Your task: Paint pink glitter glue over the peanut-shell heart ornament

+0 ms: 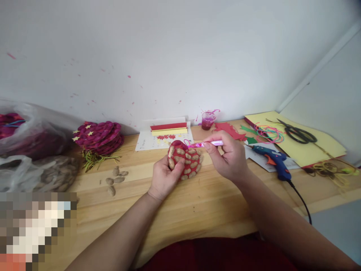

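A red round piece (186, 171) covered with rows of peanuts is gripped at its left edge by my left hand (164, 176), the thumb lying over its front. Dark red-purple colour covers its upper left part. My right hand (228, 158) is closed around a shiny pink brush (214, 143), whose tip meets the top of the piece. Behind the hands, against the wall, stands a clear cup (208, 121) with purple-red paint in it.
Loose peanuts (111, 191), stacked purple peanut pieces (98, 137) and plastic bags (31, 135) lie left. White paper (143, 139) with small cutouts is behind. On the right are a blue glue gun (275, 160) with its cord, black scissors (300, 134), strings and yellow sheets (324, 145).
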